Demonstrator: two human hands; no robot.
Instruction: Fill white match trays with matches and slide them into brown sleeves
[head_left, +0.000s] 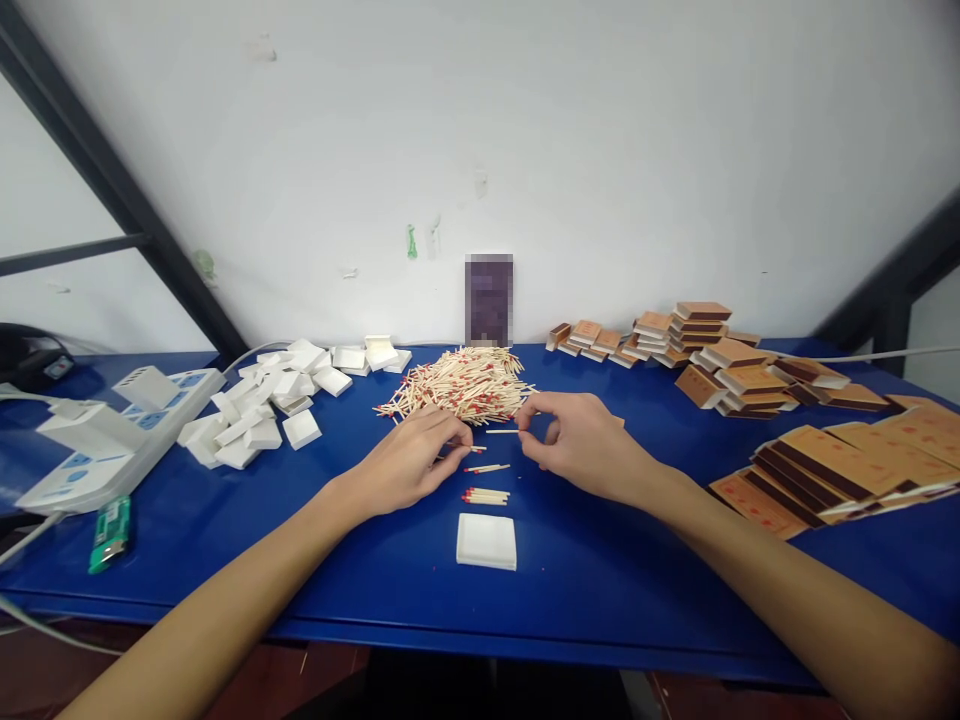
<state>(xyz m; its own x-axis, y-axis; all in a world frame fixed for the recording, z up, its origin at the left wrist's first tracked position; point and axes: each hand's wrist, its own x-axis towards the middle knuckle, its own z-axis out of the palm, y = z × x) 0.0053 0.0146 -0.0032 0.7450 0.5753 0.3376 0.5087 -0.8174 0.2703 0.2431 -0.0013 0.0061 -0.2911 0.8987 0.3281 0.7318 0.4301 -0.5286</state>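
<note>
My left hand point(416, 455) pinches a match point(478, 449) by its red head, just in front of a large heap of matches point(469, 382). Opposite it, my right hand point(571, 440) has thumb and forefinger closed on the end of another match point(502, 431), which points left. Below the hands lie a couple of loose matches point(491, 467) side by side. Nearer me is a small row of matches point(487, 496) with red heads to the left. A white matchbox tray point(487, 541) rests nearest the table's front edge.
White matchbox trays point(259, 405) are piled at the left. Brown matchbox sleeves point(739, 370) are stacked at the right, with flattened sleeves point(847, 465) nearer. A power strip point(112, 440) and a green packet point(111, 533) lie far left. A blurred dark object point(489, 300) stands against the wall.
</note>
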